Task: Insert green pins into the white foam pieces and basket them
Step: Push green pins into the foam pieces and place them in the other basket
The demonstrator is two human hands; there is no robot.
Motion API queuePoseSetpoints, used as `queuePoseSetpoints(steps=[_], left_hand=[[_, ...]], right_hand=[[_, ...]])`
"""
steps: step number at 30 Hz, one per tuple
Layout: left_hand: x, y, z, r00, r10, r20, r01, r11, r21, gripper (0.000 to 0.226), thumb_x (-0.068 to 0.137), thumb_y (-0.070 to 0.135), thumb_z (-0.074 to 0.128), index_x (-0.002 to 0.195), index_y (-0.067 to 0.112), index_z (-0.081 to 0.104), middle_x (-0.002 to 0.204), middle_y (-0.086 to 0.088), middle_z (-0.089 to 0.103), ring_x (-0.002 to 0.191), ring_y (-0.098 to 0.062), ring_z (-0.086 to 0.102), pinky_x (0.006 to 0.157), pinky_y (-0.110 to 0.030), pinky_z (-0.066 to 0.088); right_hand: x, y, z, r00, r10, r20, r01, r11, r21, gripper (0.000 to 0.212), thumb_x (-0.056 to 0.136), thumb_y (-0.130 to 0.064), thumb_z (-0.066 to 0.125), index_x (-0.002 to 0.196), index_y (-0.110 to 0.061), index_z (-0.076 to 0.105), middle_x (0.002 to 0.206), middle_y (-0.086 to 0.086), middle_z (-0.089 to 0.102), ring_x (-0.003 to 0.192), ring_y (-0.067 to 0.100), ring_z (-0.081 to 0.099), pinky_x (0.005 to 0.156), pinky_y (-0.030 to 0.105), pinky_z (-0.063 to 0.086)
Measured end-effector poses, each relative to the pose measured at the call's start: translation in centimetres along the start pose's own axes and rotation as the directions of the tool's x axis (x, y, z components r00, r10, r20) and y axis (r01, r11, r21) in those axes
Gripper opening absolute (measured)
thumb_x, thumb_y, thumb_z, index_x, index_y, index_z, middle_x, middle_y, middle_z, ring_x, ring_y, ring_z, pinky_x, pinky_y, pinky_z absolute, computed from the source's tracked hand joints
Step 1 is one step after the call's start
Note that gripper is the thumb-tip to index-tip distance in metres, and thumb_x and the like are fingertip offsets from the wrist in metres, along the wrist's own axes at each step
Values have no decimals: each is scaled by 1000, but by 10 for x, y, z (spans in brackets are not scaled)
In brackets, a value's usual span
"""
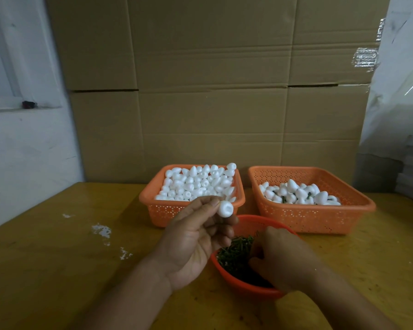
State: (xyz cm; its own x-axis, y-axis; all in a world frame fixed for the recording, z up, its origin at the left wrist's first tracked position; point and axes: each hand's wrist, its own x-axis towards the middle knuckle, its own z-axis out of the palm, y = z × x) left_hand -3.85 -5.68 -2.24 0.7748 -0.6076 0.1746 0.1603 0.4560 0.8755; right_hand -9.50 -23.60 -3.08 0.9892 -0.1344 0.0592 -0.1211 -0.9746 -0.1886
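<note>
My left hand point(196, 236) pinches a white foam piece point(225, 209) between thumb and fingertips, its hollow end facing me, held above the table in front of the left basket. My right hand point(281, 258) reaches into a round orange bowl point(243, 288) full of green pins point(234, 252), its fingers curled among them; whether it grips a pin is hidden. The left orange basket point(157, 209) is heaped with plain white foam pieces point(196, 184). The right orange basket point(320, 217) holds foam pieces with green pins point(298, 194) in them.
The yellow wooden table point(57, 270) has white foam crumbs point(101, 231) on its left part. A wall of cardboard boxes point(212, 91) stands right behind the baskets. A white wall is at the left, and plastic-wrapped stacks point(403, 139) are at the right.
</note>
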Motion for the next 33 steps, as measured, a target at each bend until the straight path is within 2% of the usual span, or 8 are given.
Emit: queuePoseSetpoints(steps=[7, 12, 17, 20, 23, 26, 29, 33], left_hand=[[-1, 1, 0, 999, -33, -20, 34, 999, 8, 21, 91, 29, 61, 95, 18, 78, 81, -12, 67, 66, -15, 62, 54, -24, 51], [-1, 1, 1, 997, -52, -48, 52, 999, 6, 20, 89, 33, 64, 84, 19, 77, 77, -9, 65, 61, -14, 59, 49, -23, 47], [-1, 0, 1, 995, -73, -65, 74, 997, 6, 22, 87, 35, 66, 89, 14, 71, 73, -7, 60, 56, -12, 54, 45, -21, 42], [-1, -1, 2, 995, -78, -69, 79, 997, 13, 24, 88, 36, 65, 93, 12, 68, 72, -7, 59, 55, -12, 52, 44, -20, 40], [-1, -1, 1, 994, -81, -67, 83, 996, 31, 27, 88, 38, 65, 94, 12, 66, 70, -6, 58, 53, -12, 51, 43, -20, 39], [-2, -2, 1, 995, -85, -57, 88, 995, 56, 29, 85, 42, 66, 90, 13, 65, 68, -4, 56, 51, -10, 49, 41, -19, 37], [-3, -3, 1, 995, -81, -51, 85, 993, 85, 30, 81, 46, 69, 85, 16, 68, 65, -3, 54, 48, -10, 46, 39, -19, 34], [-4, -3, 2, 997, -64, -36, 67, 992, 108, 32, 76, 50, 72, 79, 18, 69, 61, -3, 51, 44, -9, 43, 36, -18, 30]], right_hand=[[-4, -1, -3, 997, 10, -79, 1, 992, 129, 6, 80, -20, 71, 80, -26, 70, 81, -7, 69, 74, 8, 66, 70, 32, 59], [-6, 3, -8, 986, -7, -168, 40, 980, 193, 5, 82, -28, 75, 84, -33, 77, 82, -9, 72, 75, 6, 66, 71, 28, 58], [-12, 1, -10, 937, -25, -348, 158, 921, 357, 8, 86, -24, 74, 86, -30, 79, 74, -14, 73, 67, 0, 66, 64, 23, 55], [-17, -1, -11, 904, 61, -422, 225, 773, 593, 11, 83, -16, 77, 77, -24, 77, 65, -10, 72, 56, 0, 64, 52, 16, 49], [-24, -6, -17, 898, 90, -432, 353, 441, 825, 11, 76, -4, 81, 72, -13, 76, 63, 4, 72, 45, 6, 56, 44, 17, 43], [-27, -13, -20, 897, 95, -433, 410, 188, 892, 17, 64, -20, 78, 77, -10, 76, 68, 16, 72, 42, 15, 50, 45, 23, 47], [-27, -17, -18, 908, 66, -415, 407, 106, 907, 23, 65, -23, 76, 84, -10, 77, 76, 19, 75, 45, 16, 50, 47, 25, 48], [-28, -18, -15, 910, 35, -413, 404, 156, 901, 19, 70, -22, 74, 85, -11, 78, 71, 13, 74, 46, 16, 48, 47, 25, 47]])
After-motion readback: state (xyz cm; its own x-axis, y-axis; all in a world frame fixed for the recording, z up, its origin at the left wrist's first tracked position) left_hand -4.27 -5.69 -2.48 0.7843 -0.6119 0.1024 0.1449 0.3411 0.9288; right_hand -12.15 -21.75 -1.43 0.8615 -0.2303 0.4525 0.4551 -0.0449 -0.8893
